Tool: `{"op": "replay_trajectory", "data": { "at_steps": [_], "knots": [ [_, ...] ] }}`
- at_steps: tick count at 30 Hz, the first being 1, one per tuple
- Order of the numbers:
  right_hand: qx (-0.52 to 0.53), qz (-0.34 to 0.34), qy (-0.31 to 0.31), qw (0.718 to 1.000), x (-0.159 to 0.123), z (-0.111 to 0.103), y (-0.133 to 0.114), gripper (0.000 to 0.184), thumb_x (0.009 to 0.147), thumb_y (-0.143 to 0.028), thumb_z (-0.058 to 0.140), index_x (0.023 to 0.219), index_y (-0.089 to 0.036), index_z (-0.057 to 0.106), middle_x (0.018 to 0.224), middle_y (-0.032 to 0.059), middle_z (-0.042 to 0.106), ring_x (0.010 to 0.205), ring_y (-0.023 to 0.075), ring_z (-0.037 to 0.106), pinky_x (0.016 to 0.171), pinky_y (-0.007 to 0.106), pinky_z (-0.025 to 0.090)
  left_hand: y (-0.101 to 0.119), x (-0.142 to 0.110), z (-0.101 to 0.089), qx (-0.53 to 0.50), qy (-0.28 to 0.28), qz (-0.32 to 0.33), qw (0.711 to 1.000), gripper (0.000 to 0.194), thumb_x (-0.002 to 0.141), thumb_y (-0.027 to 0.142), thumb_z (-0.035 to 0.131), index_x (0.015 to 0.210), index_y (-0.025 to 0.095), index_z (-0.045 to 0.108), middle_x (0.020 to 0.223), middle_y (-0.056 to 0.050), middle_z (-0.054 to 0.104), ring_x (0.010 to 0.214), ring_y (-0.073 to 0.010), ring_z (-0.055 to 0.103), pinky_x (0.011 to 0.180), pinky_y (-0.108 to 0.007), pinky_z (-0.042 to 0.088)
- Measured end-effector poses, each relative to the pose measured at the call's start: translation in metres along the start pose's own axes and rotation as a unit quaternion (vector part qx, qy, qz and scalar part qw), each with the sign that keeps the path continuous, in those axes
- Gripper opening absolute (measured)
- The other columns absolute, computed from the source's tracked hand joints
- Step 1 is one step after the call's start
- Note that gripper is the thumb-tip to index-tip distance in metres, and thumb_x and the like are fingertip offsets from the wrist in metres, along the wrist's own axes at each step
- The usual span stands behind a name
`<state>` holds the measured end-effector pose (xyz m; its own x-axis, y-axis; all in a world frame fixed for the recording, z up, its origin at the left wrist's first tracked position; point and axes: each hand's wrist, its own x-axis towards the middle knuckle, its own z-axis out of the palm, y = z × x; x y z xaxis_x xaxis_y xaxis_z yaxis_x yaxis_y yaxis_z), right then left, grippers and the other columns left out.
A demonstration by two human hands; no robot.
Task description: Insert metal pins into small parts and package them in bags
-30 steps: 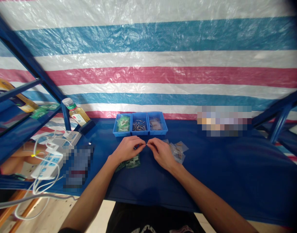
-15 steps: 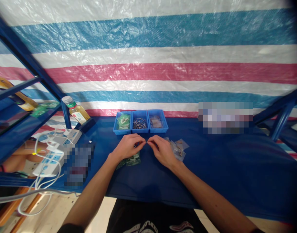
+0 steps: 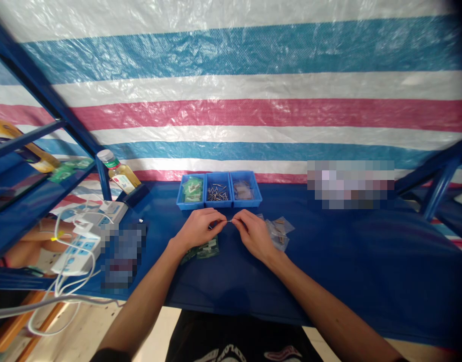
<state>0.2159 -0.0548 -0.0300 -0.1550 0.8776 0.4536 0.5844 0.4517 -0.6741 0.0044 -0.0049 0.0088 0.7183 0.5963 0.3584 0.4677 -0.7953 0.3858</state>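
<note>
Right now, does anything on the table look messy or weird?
A little: white cables tangle over the power strips and droop past the edge of the table, which looks untidy. The three blue bins sit neatly side by side.

The striped sheet (image 3: 253,113) is showing glossy, crinkled woven plastic. The tabletop (image 3: 329,261) is looking smooth with a soft sheen, the blue bins (image 3: 190,205) are showing smooth plastic, and the small pins (image 3: 217,193) are gleaming like polished metal. The clear bags (image 3: 280,232) are appearing as shiny, wrinkled plastic film.
</note>
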Motion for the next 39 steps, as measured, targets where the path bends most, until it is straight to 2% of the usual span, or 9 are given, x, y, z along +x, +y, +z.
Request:
{"op": "replay_trajectory", "data": {
  "at_steps": [4, 7, 9, 15, 26, 32, 39],
  "knots": [
    [-0.016, 0.019, 0.011, 1.0, -0.0002, 0.0005, 0.0013, 0.026, 0.104, -0.032, 0.051, 0.082, -0.023, 0.058, 0.081, 0.0023, 0.065, 0.077, 0.0204, 0.062, 0.07, 0.031, 0.043, -0.0007, -0.0006, -0.0003, 0.001, 0.004, -0.002, 1.0, 0.02, 0.102, 0.028, 0.055, 0.1, 0.018, 0.072, 0.091, -0.006, 0.072, 0.084, -0.0172, 0.066, 0.078, -0.028, 0.049],
    [0.004, 0.022, 0.019, 1.0, -0.0012, 0.0026, 0.0036, 0.013, 0.102, -0.033, 0.055, 0.097, -0.024, 0.062, 0.086, 0.0023, 0.069, 0.078, 0.0205, 0.064, 0.069, 0.031, 0.045, -0.0018, -0.0013, -0.0001, 0.002, 0.006, -0.004, 1.0, 0.02, 0.102, 0.028, 0.055, 0.1, 0.018, 0.072, 0.092, -0.006, 0.072, 0.084, -0.0172, 0.066, 0.077, -0.028, 0.049],
    [0.012, 0.017, 0.02, 1.0, -0.0016, 0.0037, 0.0049, 0.011, 0.101, -0.031, 0.054, 0.104, -0.024, 0.062, 0.091, 0.0031, 0.071, 0.08, 0.0211, 0.065, 0.07, 0.031, 0.047, -0.0023, -0.0015, 0.0, 0.003, 0.006, -0.007, 1.0, 0.02, 0.102, 0.028, 0.055, 0.1, 0.018, 0.072, 0.091, -0.006, 0.072, 0.083, -0.0171, 0.066, 0.076, -0.028, 0.049],
    [0.004, 0.011, 0.017, 1.0, -0.0009, 0.0025, 0.0058, 0.015, 0.103, -0.027, 0.05, 0.096, -0.025, 0.063, 0.09, 0.0033, 0.071, 0.084, 0.0218, 0.066, 0.076, 0.032, 0.046, -0.0026, -0.0016, -0.0011, 0.006, 0.008, -0.012, 1.0, 0.02, 0.103, 0.029, 0.055, 0.102, 0.018, 0.072, 0.093, -0.006, 0.073, 0.086, -0.0175, 0.066, 0.079, -0.028, 0.05],
    [-0.018, 0.025, 0.017, 0.999, -0.0007, 0.0006, 0.0054, 0.025, 0.105, -0.031, 0.046, 0.087, -0.024, 0.062, 0.083, 0.0034, 0.068, 0.079, 0.0215, 0.064, 0.073, 0.032, 0.044, -0.0028, -0.0017, -0.0042, 0.014, 0.018, -0.014, 1.0, 0.02, 0.102, 0.03, 0.056, 0.101, 0.019, 0.072, 0.087, -0.005, 0.071, 0.079, -0.0162, 0.064, 0.072, -0.027, 0.048],
    [0.019, -0.001, 0.009, 1.0, -0.0003, 0.0005, 0.0017, 0.016, 0.104, -0.027, 0.049, 0.096, -0.024, 0.063, 0.092, 0.0035, 0.069, 0.084, 0.0209, 0.065, 0.077, 0.031, 0.046, -0.0003, -0.0016, -0.0026, 0.003, 0.003, -0.01, 1.0, 0.017, 0.1, 0.026, 0.057, 0.098, 0.018, 0.072, 0.083, -0.004, 0.069, 0.074, -0.0152, 0.062, 0.07, -0.026, 0.047],
    [0.026, -0.032, -0.017, 0.999, -0.0026, 0.0045, 0.0007, 0.013, 0.102, -0.024, 0.051, 0.097, -0.024, 0.063, 0.088, 0.0033, 0.066, 0.08, 0.0201, 0.062, 0.072, 0.03, 0.047, 0.0024, -0.001, 0.0009, -0.007, -0.005, 0.002, 1.0, 0.016, 0.099, 0.023, 0.056, 0.101, 0.018, 0.072, 0.085, -0.004, 0.069, 0.077, -0.0154, 0.064, 0.073, -0.026, 0.048]
  ]
}}
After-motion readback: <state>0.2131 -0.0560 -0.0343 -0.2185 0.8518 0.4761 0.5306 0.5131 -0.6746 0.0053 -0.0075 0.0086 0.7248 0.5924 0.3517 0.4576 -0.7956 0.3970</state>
